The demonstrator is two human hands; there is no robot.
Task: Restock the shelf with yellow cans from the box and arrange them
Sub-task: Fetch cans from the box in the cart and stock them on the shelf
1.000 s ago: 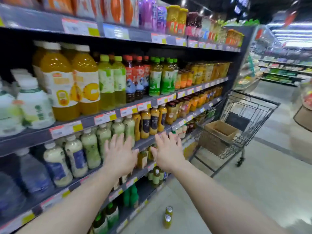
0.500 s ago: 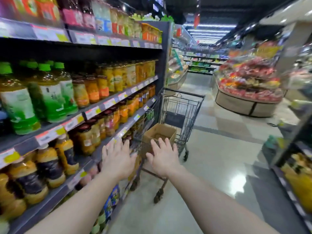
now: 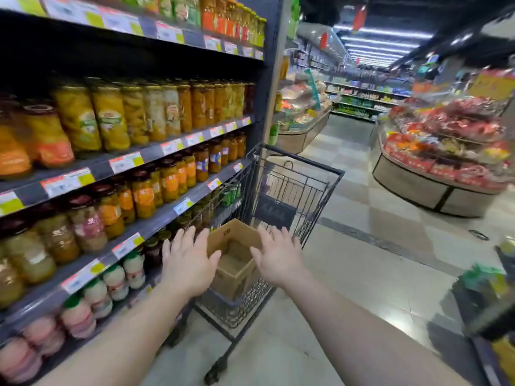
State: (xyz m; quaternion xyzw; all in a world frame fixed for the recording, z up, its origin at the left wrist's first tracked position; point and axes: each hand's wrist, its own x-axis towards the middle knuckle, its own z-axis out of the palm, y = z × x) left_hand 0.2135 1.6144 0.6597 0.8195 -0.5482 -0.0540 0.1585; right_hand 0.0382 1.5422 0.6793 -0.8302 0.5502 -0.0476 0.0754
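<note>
An open cardboard box (image 3: 233, 240) sits in a black wire shopping cart (image 3: 295, 190) beside the shelves. Its visible inside shows only bare cardboard; I see no cans in it from here. My left hand (image 3: 186, 260) is stretched out with fingers spread, in front of the box's left wall. My right hand (image 3: 277, 254) is held the same way over the box's right edge. Neither hand holds anything. Jars of yellow fruit (image 3: 111, 118) fill the upper shelf on the left.
Shelves (image 3: 156, 213) with jars and bottles run along the left, close to the cart. A round display island (image 3: 434, 185) of red packs stands at the right. Tiled floor (image 3: 348, 274) lies between them. A dark rack (image 3: 490, 307) edges in at the lower right.
My view has swung right along the aisle and moved closer to the cart. Both hands stayed outstretched and now frame the box instead of the bottle shelves.
</note>
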